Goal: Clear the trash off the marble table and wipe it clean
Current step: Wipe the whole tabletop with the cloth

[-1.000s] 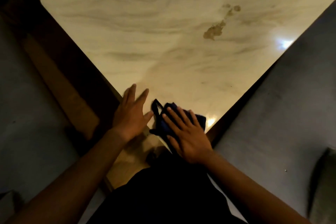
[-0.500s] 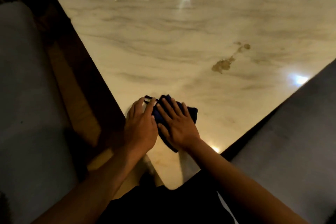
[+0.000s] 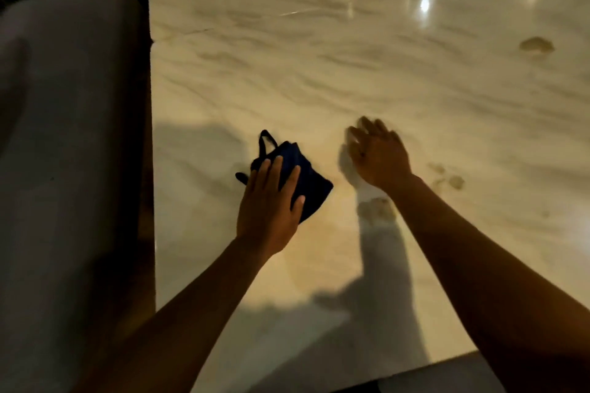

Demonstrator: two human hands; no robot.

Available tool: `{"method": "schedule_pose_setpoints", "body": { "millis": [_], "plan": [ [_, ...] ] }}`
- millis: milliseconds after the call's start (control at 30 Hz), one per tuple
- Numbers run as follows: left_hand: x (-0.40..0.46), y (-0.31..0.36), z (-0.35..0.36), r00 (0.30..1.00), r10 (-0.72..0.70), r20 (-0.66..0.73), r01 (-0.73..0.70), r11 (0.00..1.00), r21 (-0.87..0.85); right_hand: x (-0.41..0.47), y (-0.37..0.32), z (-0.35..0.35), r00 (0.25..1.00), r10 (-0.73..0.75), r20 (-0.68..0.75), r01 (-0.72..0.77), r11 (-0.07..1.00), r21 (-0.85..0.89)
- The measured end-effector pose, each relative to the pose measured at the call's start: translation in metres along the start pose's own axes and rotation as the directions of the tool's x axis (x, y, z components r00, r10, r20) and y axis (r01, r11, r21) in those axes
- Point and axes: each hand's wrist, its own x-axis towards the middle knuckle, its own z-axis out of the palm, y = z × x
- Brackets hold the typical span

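1. Cloth (image 3: 306,182), dark blue and folded, lies on the marble desk (image 3: 319,73) near its left edge; I judge it soft, light and limp, so it should slide easily on the polished stone.
2. I would not pinch it. A flat palm on its middle should carry it along; the thin loop at its far corner could snag.
3. My left hand (image 3: 271,204) presses flat on the cloth, fingers straight and spread.
4. My right hand (image 3: 378,153) is apart from it, just above the desk, blurred, fingers loosely bent, holding nothing I can see.
5. Brown stains (image 3: 376,209) lie beside the right wrist, more (image 3: 536,45) farther away.
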Motion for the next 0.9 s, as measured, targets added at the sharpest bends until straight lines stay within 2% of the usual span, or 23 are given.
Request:
{"method": "schedule_pose_setpoints", "body": {
  "millis": [100, 200, 267, 333, 367, 467, 600, 700, 733, 800, 900],
  "plan": [
    [0.007, -0.005, 0.01, 0.995, -0.064, 0.076, 0.057, 0.994, 0.09, 0.0, 0.038, -0.005, 0.996, -0.072, 0.058, 0.077, 0.992, -0.096],
    [0.034, -0.024, 0.014, 0.99, -0.112, 0.081, 0.1, 0.984, 0.146, -0.005, 0.045, -0.003, 0.995, -0.081, 0.063, 0.086, 0.994, -0.07],
    [0.075, -0.04, 0.01, 0.977, -0.213, 0.027, 0.205, 0.962, 0.179, -0.004, 0.05, -0.003, 0.993, -0.107, 0.055, 0.109, 0.993, -0.042],
    [0.118, -0.052, 0.006, 0.957, -0.286, 0.055, 0.27, 0.941, 0.202, -0.003, 0.061, 0.0, 0.988, -0.149, 0.04, 0.15, 0.988, -0.037],
    [0.133, -0.053, 0.005, 0.959, -0.27, 0.082, 0.251, 0.949, 0.193, -0.001, 0.065, 0.002, 0.984, -0.173, 0.038, 0.175, 0.984, -0.033],
    [0.143, -0.03, 0.016, 0.99, -0.111, 0.091, 0.101, 0.989, 0.108, 0.0, 0.077, -0.002, 0.979, -0.205, 0.005, 0.205, 0.978, 0.036],
    [0.082, 0.065, 0.034, 0.981, 0.172, 0.091, -0.174, 0.984, 0.021, -0.014, 0.112, -0.021, 0.977, 0.074, -0.198, -0.045, 0.989, 0.144],
    [0.014, 0.137, 0.04, 0.914, 0.375, 0.152, -0.377, 0.926, -0.017, -0.036, 0.14, -0.028, 0.964, 0.182, -0.195, -0.16, 0.979, 0.123],
    [-0.002, 0.149, 0.041, 0.898, 0.4, 0.183, -0.405, 0.914, -0.01, -0.043, 0.147, -0.03, 0.967, 0.188, -0.172, -0.173, 0.98, 0.097],
    [-0.001, 0.147, 0.043, 0.88, 0.447, 0.16, -0.452, 0.892, -0.004, -0.054, 0.161, -0.035, 0.965, 0.212, -0.155, -0.204, 0.977, 0.07],
    [0.05, 0.112, 0.048, 0.889, 0.447, 0.096, -0.452, 0.892, 0.03, -0.073, 0.179, -0.041, 0.93, 0.325, -0.174, -0.319, 0.946, 0.059]
  ]
}}
